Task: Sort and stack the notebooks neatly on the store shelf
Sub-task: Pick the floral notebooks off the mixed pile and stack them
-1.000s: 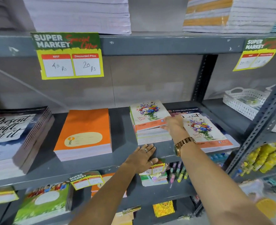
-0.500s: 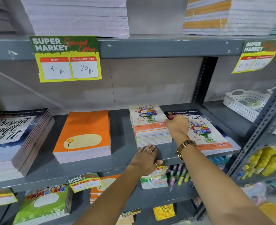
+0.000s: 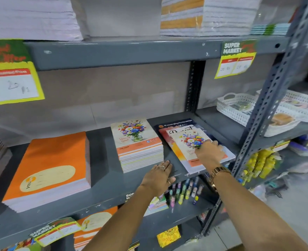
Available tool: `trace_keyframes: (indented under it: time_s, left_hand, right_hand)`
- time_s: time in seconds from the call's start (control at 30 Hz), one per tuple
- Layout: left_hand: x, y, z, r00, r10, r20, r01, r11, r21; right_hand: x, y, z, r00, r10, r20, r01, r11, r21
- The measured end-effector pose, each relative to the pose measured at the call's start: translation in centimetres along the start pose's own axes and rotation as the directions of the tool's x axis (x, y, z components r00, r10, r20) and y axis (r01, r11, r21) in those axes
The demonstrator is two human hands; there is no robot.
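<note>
On the grey middle shelf (image 3: 102, 178) a stack of floral-cover notebooks (image 3: 137, 144) stands at the centre. To its right lies a loose pile of mixed notebooks (image 3: 182, 140) with a small floral notebook (image 3: 187, 144) on top. My right hand (image 3: 208, 153) rests flat on that floral notebook, fingers spread over its lower right part. My left hand (image 3: 158, 176) lies palm down on the shelf's front edge, just in front of the floral stack, holding nothing. A thick stack of orange notebooks (image 3: 50, 169) sits further left.
A grey upright post (image 3: 269, 109) bounds the shelf on the right, with white baskets (image 3: 240, 107) beyond it. Price tags (image 3: 237, 58) hang from the upper shelf, which carries tall paper stacks (image 3: 203, 15). Pens (image 3: 184, 191) and more notebooks fill the lower shelf.
My right hand moved from the floral stack's right edge onto the floral notebook on the right pile. The view shifted right and closer. My left hand stayed on the shelf edge.
</note>
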State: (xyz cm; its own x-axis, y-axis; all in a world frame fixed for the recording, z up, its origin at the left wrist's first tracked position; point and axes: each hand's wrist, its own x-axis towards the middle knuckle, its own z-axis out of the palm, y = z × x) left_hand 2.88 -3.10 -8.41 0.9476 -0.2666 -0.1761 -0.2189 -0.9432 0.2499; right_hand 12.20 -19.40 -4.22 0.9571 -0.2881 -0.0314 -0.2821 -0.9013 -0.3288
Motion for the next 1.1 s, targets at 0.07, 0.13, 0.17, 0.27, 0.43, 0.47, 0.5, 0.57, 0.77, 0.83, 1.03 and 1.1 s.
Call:
trace_keyframes:
  time_s: [0.07, 0.13, 0.17, 0.27, 0.43, 0.47, 0.5, 0.57, 0.77, 0.83, 1.03, 1.1]
  left_hand:
    - [0.9, 0.5, 0.2, 1.000, 0.007, -0.017, -0.007, 1.000, 0.006]
    - [1.7, 1.0, 0.4, 1.000, 0.013, -0.022, -0.012, 1.000, 0.014]
    - [1.9, 1.1, 0.5, 1.000, 0.013, -0.027, -0.013, 1.000, 0.019]
    - [2.3, 1.1, 0.9, 0.999, 0.020, -0.042, -0.019, 0.999, 0.032]
    - [2.3, 0.6, 1.3, 0.998, 0.049, -0.042, -0.047, 0.997, 0.057]
    - [2.3, 0.6, 1.3, 0.998, 0.050, -0.041, -0.048, 0.997, 0.054]
    - [2.4, 0.6, 1.4, 0.998, 0.051, -0.040, -0.049, 0.998, 0.050]
    - [2.4, 0.6, 1.4, 0.998, 0.050, -0.040, -0.048, 0.998, 0.047]
    - [2.0, 0.8, 1.4, 0.998, 0.032, -0.048, -0.030, 0.999, 0.032]
    - [1.7, 0.8, 1.4, 0.999, 0.027, -0.045, -0.026, 0.999, 0.025]
    - [-0.4, -0.3, 1.6, 0.999, 0.015, -0.046, -0.013, 0.999, 0.044]
    - [-1.2, -0.8, 1.5, 0.999, 0.006, -0.045, -0.004, 0.999, 0.045]
  right_hand:
    - [0.7, 1.2, 0.0, 0.996, 0.058, 0.061, -0.058, 0.998, -0.009]
    - [1.4, 1.9, 0.0, 0.987, 0.108, 0.117, -0.105, 0.994, -0.027]
    - [1.6, 2.0, -0.2, 0.983, 0.124, 0.135, -0.120, 0.992, -0.034]
    - [2.4, 2.2, -0.4, 0.979, 0.133, 0.152, -0.128, 0.991, -0.042]
    - [2.8, 1.8, -0.4, 0.982, 0.143, 0.125, -0.138, 0.989, -0.042]
    - [2.7, 1.6, -0.5, 0.985, 0.139, 0.106, -0.136, 0.990, -0.038]
    - [2.6, 1.4, -0.6, 0.988, 0.130, 0.082, -0.128, 0.991, -0.038]
    - [2.3, 1.0, -0.8, 0.993, 0.113, 0.027, -0.112, 0.993, -0.038]
    - [1.1, -0.8, -2.5, 0.979, 0.042, -0.200, -0.041, 0.999, 0.005]
    - [0.6, -1.6, -3.2, 0.966, -0.004, -0.257, 0.014, 0.999, 0.038]
    - [-1.6, -3.7, -5.2, 0.907, -0.181, -0.379, 0.231, 0.969, 0.090]
    - [-2.4, -4.4, -5.8, 0.873, -0.209, -0.441, 0.276, 0.957, 0.092]
